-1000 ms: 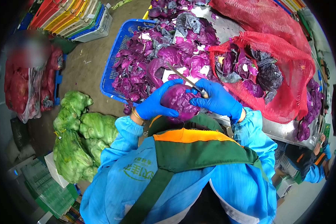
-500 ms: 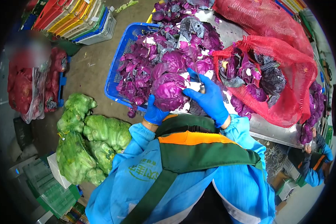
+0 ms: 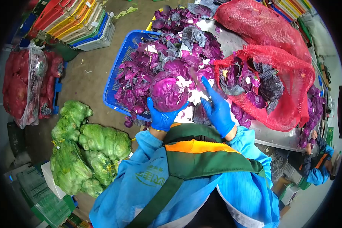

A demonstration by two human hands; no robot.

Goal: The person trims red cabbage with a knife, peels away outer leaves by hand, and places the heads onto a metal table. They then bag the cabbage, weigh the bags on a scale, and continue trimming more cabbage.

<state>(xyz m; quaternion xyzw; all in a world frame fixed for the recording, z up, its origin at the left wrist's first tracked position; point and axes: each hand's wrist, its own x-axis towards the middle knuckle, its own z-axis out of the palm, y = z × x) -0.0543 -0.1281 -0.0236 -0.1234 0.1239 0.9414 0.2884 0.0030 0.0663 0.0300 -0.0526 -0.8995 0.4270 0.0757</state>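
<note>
A round red cabbage (image 3: 169, 92) with a pale cut patch rests in my left hand (image 3: 164, 116), whose blue-gloved fingers cup it from below. To its right, my right hand (image 3: 218, 112), also gloved in blue, grips a small knife (image 3: 194, 75). The blade is a grey blur beyond the fingertips and most of the handle is hidden. That hand is apart from the cabbage. Behind the cabbage, a blue basket (image 3: 109, 85) is heaped with loose purple leaves (image 3: 135, 70). An open red mesh sack (image 3: 292, 100) at right holds more red cabbages.
A full red mesh sack (image 3: 258, 24) lies farther back on the metal table (image 3: 279, 137). Bagged green cabbages (image 3: 104, 142) are on the floor at left. Stacked crates (image 3: 74, 22) stand at upper left. A co-worker (image 3: 315, 161) is at the far right.
My right hand has drawn away from the cabbage, its fingers straighter. The cabbage has turned in my left hand, showing more of its pale cut patch. The view has shifted slightly.
</note>
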